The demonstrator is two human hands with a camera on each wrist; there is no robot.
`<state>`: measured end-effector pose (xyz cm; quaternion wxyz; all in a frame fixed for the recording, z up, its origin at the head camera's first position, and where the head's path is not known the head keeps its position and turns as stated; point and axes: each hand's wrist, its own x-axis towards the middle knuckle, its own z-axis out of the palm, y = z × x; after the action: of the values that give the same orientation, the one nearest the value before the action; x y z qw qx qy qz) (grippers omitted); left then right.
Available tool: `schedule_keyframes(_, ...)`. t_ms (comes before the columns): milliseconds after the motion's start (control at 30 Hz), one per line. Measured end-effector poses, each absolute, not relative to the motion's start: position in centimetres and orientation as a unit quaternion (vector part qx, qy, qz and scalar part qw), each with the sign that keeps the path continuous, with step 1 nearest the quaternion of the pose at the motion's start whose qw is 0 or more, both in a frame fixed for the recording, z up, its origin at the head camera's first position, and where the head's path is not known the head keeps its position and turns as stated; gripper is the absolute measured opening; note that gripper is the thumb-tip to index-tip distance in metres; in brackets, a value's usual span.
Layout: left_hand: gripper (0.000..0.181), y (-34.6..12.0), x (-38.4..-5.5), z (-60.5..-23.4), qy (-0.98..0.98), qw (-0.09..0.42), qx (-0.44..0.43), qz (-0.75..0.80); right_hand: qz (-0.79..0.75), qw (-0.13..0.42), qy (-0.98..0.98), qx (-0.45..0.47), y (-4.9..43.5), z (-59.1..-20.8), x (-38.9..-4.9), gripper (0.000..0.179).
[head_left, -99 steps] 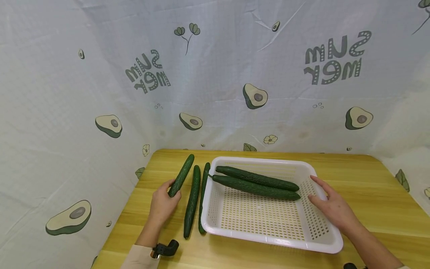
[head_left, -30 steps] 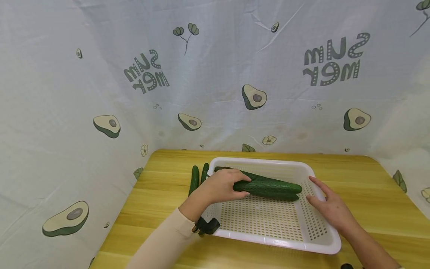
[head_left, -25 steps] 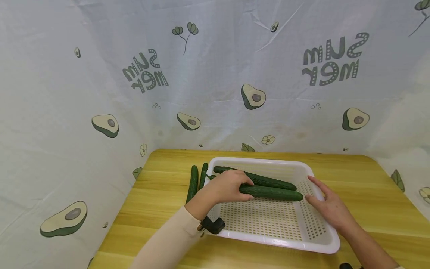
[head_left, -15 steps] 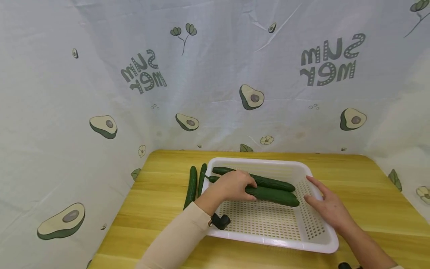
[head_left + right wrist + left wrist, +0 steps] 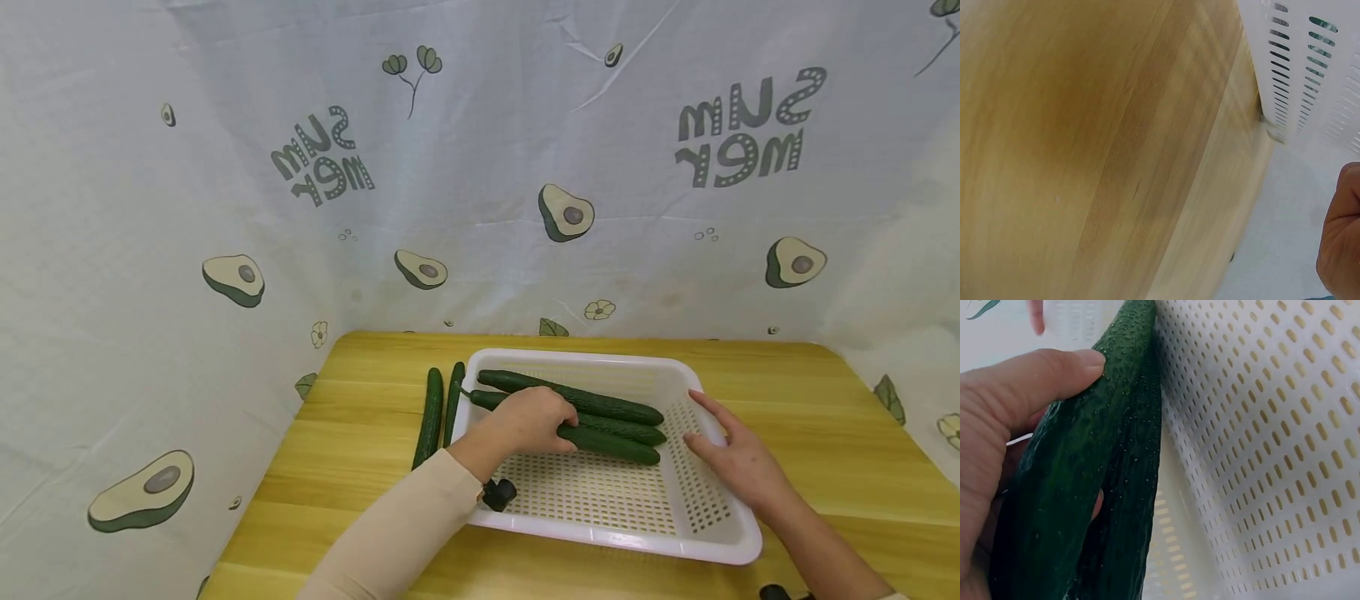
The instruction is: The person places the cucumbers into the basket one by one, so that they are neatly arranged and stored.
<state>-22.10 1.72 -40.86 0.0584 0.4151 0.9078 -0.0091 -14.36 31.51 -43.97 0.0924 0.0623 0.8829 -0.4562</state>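
My left hand point(image 5: 534, 421) reaches into the white plastic basket point(image 5: 592, 533) and grips a cucumber point(image 5: 613, 447), which lies over the perforated floor beside two other cucumbers. In the left wrist view, the thumb presses on the bumpy skin of the gripped cucumber point(image 5: 1066, 487), and another cucumber point(image 5: 1138, 450) lies right along it. My right hand point(image 5: 750, 467) rests at the basket's right rim, thumb and forefinger spread and fairly straight over the edge; its other fingers are hidden. The right wrist view catches only part of the right hand point(image 5: 1341, 240) near the basket wall point(image 5: 1291, 81).
Two more cucumbers, one nearer point(image 5: 430, 417) and one against the basket point(image 5: 453, 400), lie on the wooden table point(image 5: 360, 433) left of the basket, partly behind the left arm. A printed cloth point(image 5: 480, 167) hangs behind the table. A black wrist camera point(image 5: 498, 494) overlaps the basket's near left corner.
The left hand has carried a cucumber from the table's left side into the basket, then lowered it in front of the other two. The right hand has stayed at the right rim.
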Motion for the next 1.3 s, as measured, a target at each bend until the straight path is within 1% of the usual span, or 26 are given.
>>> schedule_keyframes(367,0.037,2.6,-22.4,-41.6,0.9,0.035,0.433,-0.035,-0.458,0.092,0.882,0.062,31.5,-43.8,-14.2,0.076)
schedule_keyframes(467,0.036,2.8,-22.5,-41.8,0.901,0.039,0.431,-0.042,-0.459,0.091,0.881,0.061,31.5,-43.8,-14.2,0.076)
schedule_keyframes(700,0.027,2.7,-22.6,-41.7,0.909,0.056,0.412,0.014,-0.454,0.09,0.884,0.06,31.5,-43.8,-14.3,0.077)
schedule_keyframes(1033,0.026,2.3,-22.6,-41.4,0.907,0.059,0.41,0.07,-0.443,0.09,0.89,0.06,31.6,-43.6,-14.3,0.076)
schedule_keyframes(1167,0.027,2.0,-22.4,-41.0,0.907,0.045,0.407,0.101,-0.443,0.086,0.89,0.057,31.5,-43.6,-14.2,0.076)
schedule_keyframes(1300,0.03,1.5,-22.1,-40.3,0.905,0.014,0.403,0.136,-0.447,0.087,0.888,0.057,31.5,-43.7,-14.2,0.075)
